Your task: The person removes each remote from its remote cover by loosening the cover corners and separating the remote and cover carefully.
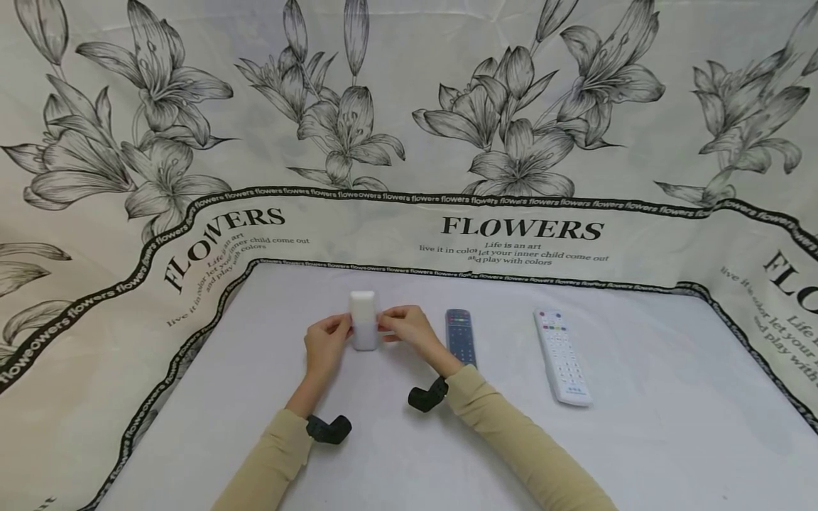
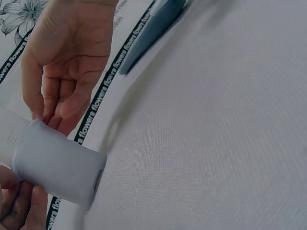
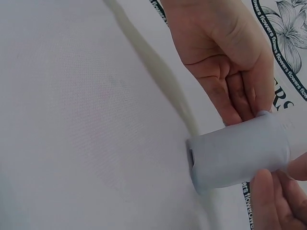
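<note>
A pale grey sleeve-like holder (image 1: 365, 338) stands upright on the white table, with a white, flat, rounded piece (image 1: 362, 305) rising out of its top. My left hand (image 1: 324, 346) pinches its left edge between thumb and fingers. On the opposite edge my right hand (image 1: 414, 332) grips with thumb and fingertips. Both wrist views show the holder (image 2: 57, 163) (image 3: 240, 153) between the two hands, its base close to the cloth. Faint marks show on the white piece (image 2: 10, 139) in the left wrist view; its lower part is hidden inside.
Just right of my right hand lies a dark blue remote control (image 1: 460, 333), partly covered by the forearm. Farther right is a white remote control (image 1: 564, 358). A flower-printed cloth (image 1: 358, 227) rises behind the table. Black cameras (image 1: 329, 430) are strapped to the wrists.
</note>
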Action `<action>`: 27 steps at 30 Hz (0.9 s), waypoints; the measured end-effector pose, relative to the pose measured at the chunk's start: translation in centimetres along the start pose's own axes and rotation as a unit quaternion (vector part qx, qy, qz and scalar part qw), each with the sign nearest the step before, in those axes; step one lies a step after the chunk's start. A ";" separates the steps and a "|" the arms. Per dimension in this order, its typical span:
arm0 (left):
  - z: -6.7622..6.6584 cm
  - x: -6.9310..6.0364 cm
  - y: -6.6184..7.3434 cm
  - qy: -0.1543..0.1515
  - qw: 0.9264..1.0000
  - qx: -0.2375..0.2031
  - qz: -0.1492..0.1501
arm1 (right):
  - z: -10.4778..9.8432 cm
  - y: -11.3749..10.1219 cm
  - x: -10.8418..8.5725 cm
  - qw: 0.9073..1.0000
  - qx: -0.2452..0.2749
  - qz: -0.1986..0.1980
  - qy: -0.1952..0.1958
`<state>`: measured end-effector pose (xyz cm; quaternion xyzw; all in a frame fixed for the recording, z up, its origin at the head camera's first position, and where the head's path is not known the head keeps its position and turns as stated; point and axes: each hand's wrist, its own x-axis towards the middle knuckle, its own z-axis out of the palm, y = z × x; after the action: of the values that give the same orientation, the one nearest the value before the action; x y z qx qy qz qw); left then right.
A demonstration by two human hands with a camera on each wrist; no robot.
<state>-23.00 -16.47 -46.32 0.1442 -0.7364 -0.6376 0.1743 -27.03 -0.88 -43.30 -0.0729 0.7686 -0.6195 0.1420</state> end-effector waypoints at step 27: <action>-1.0 -1.0 0.7 -0.026 0.996 -0.078 0.046 | -0.9 -0.3 -0.8 0.998 -0.005 -0.024 -0.066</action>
<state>-21.67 -16.85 -45.60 0.0800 -0.6946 -0.6879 0.1948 -26.58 0.07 -42.71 -0.1331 0.7589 -0.6124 0.1770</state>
